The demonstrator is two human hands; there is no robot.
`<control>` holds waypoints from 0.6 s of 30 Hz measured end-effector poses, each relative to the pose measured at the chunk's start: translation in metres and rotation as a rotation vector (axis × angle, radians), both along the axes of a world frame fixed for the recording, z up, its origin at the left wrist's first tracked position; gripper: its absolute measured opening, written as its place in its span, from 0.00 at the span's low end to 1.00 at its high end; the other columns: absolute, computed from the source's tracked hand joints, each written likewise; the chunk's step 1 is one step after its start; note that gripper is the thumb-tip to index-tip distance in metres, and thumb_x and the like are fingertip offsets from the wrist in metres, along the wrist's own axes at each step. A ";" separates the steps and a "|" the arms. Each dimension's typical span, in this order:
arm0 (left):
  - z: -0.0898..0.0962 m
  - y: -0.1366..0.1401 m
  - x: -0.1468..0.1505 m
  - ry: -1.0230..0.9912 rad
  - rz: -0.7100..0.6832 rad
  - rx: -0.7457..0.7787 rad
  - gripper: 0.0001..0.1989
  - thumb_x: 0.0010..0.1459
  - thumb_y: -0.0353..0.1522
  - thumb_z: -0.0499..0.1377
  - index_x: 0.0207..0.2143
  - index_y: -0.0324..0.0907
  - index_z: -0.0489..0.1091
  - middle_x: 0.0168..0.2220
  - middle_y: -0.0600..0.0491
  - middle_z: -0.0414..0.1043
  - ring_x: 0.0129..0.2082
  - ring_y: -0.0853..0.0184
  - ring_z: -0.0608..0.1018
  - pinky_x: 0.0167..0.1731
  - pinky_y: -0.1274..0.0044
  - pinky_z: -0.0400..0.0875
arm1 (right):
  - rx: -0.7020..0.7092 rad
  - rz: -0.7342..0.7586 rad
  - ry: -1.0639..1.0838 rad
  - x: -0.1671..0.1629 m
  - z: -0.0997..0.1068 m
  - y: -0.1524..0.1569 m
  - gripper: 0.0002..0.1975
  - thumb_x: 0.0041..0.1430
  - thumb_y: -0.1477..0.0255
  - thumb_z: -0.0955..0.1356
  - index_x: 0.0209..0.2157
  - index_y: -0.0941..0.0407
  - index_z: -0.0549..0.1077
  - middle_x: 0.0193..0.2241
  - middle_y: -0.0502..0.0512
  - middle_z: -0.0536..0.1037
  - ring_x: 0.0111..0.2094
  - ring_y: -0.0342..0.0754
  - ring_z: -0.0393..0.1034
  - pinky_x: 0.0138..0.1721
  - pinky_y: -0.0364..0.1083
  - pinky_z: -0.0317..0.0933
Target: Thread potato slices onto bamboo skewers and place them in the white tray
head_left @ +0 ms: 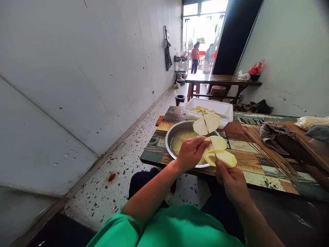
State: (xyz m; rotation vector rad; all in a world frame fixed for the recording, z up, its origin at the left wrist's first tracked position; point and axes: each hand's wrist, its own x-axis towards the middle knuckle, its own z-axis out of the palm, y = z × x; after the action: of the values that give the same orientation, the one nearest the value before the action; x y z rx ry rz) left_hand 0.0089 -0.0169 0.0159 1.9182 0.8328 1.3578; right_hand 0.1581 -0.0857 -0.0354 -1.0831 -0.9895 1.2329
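Observation:
Three pale potato slices point(206, 124) are threaded along one thin bamboo skewer point(205, 122), held up above the bowl's right side. My left hand point(191, 153) is closed with thumb and fingers on the middle potato slice point(218, 143). Below it, my right hand point(232, 181) grips the skewer's lower end, its thumb against the lowest potato slice point(227, 158); the fingers underneath are partly hidden. Under my left hand stands a metal bowl point(167, 139) of cloudy water with more slices in it. Behind the bowl, a white plastic tub point(226, 109) contains skewered slices.
Loose bamboo skewers point(269, 151) lie on the patterned table point(249, 156) to the right, beside a crumpled cloth point(277, 135) and a wooden board point(305, 140). Beyond are a small bin point(180, 99), another table point(221, 79) and a person point(195, 56) near the doorway.

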 end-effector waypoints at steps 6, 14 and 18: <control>0.005 -0.001 0.003 -0.118 -0.150 -0.243 0.22 0.60 0.47 0.52 0.21 0.40 0.61 0.19 0.58 0.55 0.21 0.74 0.59 0.23 0.80 0.56 | -0.323 0.488 0.427 0.004 0.004 -0.005 0.22 0.51 0.49 0.70 0.25 0.53 0.63 0.11 0.34 0.43 0.10 0.33 0.28 0.06 0.36 0.33; 0.001 -0.005 0.008 -0.047 0.177 -0.301 0.19 0.61 0.42 0.51 0.22 0.40 0.63 0.21 0.56 0.59 0.23 0.73 0.61 0.23 0.80 0.56 | 0.178 -0.351 -0.394 -0.009 -0.003 0.001 0.18 0.48 0.53 0.72 0.29 0.55 0.75 0.23 0.54 0.75 0.26 0.49 0.71 0.23 0.43 0.63; 0.000 -0.004 0.008 -0.144 0.097 -0.334 0.20 0.60 0.45 0.53 0.22 0.40 0.62 0.21 0.56 0.58 0.24 0.73 0.61 0.24 0.81 0.57 | -0.210 0.180 0.114 -0.001 0.008 -0.001 0.21 0.51 0.51 0.71 0.24 0.53 0.63 0.11 0.38 0.50 0.09 0.35 0.39 0.08 0.37 0.41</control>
State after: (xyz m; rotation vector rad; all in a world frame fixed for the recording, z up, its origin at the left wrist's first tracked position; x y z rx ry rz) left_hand 0.0173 -0.0213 0.0159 1.5241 1.0204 1.3012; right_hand 0.1569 -0.0868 -0.0270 -1.0895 -0.8994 1.5558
